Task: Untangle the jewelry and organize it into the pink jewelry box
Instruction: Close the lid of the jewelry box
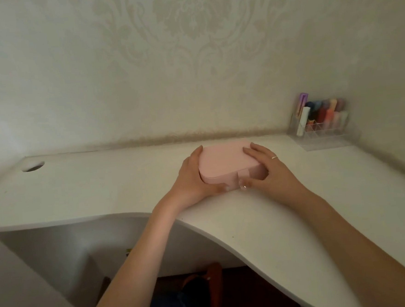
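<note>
**Closed box held between both hands, jewelry not in view**

The white worktop (261,221) curves toward the camera and meets a patterned wall behind. On it, toward the middle and well back from the near edge, sits the pink jewelry box (228,161), lid down. Its long axis runs roughly left to right, slightly skewed, with the front face and what looks like a small clasp tab turned toward the person.

The left hand (193,178) wraps the box's left end, fingers up along the side and thumb lying along the bottom front edge. The right hand (267,170), wearing a ring, covers the right end, fingers on the lid's corner and thumb at the front near the tab. So each grip grasps the box, which lies directly between them; neither hand is clearly nearer, though both thumbs meet close to the front centre.

Opening likely turns on that front seam, since the thumbs already sit there. Whether the lid has begun to lift is hard to tell at this blur.

A clear organizer (321,125) of coloured items stands at the far right corner, and a cable hole (33,166) at far left.
</note>
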A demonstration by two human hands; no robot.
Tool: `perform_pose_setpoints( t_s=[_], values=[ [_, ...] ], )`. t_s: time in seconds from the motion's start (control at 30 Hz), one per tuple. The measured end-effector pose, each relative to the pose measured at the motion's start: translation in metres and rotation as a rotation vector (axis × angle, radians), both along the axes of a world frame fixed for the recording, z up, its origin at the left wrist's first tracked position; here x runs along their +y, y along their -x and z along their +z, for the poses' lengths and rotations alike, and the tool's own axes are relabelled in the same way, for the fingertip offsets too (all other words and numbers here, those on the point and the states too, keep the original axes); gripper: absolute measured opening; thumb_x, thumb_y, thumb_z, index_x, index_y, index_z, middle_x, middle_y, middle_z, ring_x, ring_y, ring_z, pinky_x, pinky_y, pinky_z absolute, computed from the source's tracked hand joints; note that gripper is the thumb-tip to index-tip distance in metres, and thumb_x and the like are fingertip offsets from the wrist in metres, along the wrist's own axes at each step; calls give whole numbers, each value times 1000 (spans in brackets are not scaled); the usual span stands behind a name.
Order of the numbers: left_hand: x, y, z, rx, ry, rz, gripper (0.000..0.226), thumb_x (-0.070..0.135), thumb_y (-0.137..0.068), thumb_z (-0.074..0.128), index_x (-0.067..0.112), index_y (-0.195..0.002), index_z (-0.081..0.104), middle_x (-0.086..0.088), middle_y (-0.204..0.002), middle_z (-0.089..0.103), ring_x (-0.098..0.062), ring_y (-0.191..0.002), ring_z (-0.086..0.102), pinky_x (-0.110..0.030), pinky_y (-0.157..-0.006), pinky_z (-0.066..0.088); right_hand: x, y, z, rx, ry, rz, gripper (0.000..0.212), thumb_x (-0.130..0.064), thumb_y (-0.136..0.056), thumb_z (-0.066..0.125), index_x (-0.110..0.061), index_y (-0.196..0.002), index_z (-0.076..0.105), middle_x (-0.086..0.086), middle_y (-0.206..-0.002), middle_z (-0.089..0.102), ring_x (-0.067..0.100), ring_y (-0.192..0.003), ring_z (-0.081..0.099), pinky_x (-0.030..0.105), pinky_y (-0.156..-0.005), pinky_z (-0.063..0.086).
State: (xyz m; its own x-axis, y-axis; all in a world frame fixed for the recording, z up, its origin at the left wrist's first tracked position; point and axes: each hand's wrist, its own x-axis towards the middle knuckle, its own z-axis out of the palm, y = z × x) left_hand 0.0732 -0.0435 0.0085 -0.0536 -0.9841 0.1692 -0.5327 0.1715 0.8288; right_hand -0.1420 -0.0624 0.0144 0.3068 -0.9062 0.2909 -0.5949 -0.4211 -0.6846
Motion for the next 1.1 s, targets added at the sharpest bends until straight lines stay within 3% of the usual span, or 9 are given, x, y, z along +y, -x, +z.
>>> perform_pose_setpoints(
  t_s=[0.17,0.33,0.57,0.63,0.77,0.87,0.93,1.1],
  values=[
    [0,-1,0,-2,-8,14,134,61,-33,74,26,-147,14,1,-147,25,-15,-134,28,-25,-103,28,0,-1,-3,76,82,-18,83,-38,-70,79,-31,-141,38,-13,-152,24,2,-137,22,16,-107,15],
    [-2,-2,-1,-19,3,24,125,49,-41,80,26,-146,16,0,-145,27,-17,-133,30,-28,-106,30,-1,-3,-6,82,93,-11,79,-30,-74,77,-29,-142,37,-11,-153,22,-3,-133,20,14,-106,13],
    [-2,-1,1,-31,8,19,118,34,-55,88,25,-147,15,-1,-146,25,-17,-134,28,-25,-105,27,-3,-9,-10,129,145,-47,74,-29,-78,73,-25,-142,36,-5,-153,23,11,-139,22,16,-109,11],
    [-2,1,-1,-37,15,33,119,39,-59,86,24,-148,9,-1,-150,20,-17,-137,24,-24,-104,24,-5,-12,-15,189,236,-35,67,-30,-83,68,-26,-142,37,1,-153,26,19,-140,23,21,-112,10],
    [-9,15,-6,-102,-2,30,118,51,-75,68,25,-144,-24,-10,-157,-13,-23,-145,7,-35,-116,16,-19,-10,-18,344,323,-110,57,-34,-91,55,-30,-144,33,2,-154,27,32,-145,12,45,-117,4],
    [-29,31,-11,-251,24,49,106,47,-88,54,8,-140,-31,-15,-158,3,-28,-144,14,-41,-117,14,-34,-1,-14,318,320,-138,57,-28,-90,58,-21,-143,37,6,-152,31,25,-145,14,36,-117,1],
    [-45,42,-13,-369,28,32,93,46,-94,41,1,-141,-26,-11,-158,8,-23,-144,14,-40,-117,6,-46,9,-12,267,317,-165,56,-22,-88,62,-16,-140,42,10,-149,36,24,-143,22,35,-118,9],
    [-87,73,-10,-465,53,-29,74,39,-99,29,-1,-144,-14,-12,-156,19,-20,-141,24,-39,-118,8,-78,38,-8,262,322,-283,56,-18,-84,68,-13,-136,49,16,-144,43,30,-138,32,33,-113,20]
  ],
)
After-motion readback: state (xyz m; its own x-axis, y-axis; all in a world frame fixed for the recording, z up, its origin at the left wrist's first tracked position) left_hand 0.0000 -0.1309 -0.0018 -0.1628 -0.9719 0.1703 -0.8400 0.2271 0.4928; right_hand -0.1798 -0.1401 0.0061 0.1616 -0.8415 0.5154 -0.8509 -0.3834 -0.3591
